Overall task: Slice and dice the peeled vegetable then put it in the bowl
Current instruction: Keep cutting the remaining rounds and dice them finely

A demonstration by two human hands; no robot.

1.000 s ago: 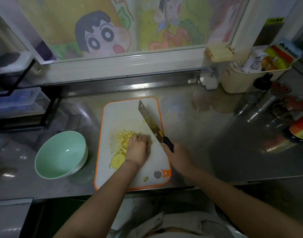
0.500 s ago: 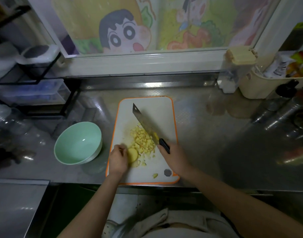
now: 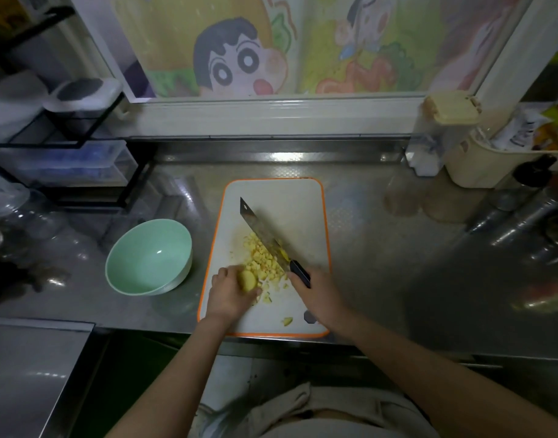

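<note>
A white cutting board (image 3: 287,197) with an orange rim lies on the steel counter. A pile of small yellow diced pieces (image 3: 261,259) sits in its middle. My left hand (image 3: 228,292) holds a round yellow vegetable chunk (image 3: 247,280) at the pile's near left edge. My right hand (image 3: 318,295) grips the black handle of a cleaver (image 3: 261,232), whose blade lies slanted along the right side of the pile. A mint-green bowl (image 3: 149,257), empty, stands left of the board.
A black rack (image 3: 65,172) with clear boxes stands at the back left. Containers and a beige tub (image 3: 480,165) crowd the back right, with bottles (image 3: 524,216) lying at the right. A stray yellow scrap (image 3: 287,320) lies near the board's front edge.
My left hand left the diced pile and took up the round chunk at the pile's near left. The cleaver blade came in against the pile. The camera view shifted.
</note>
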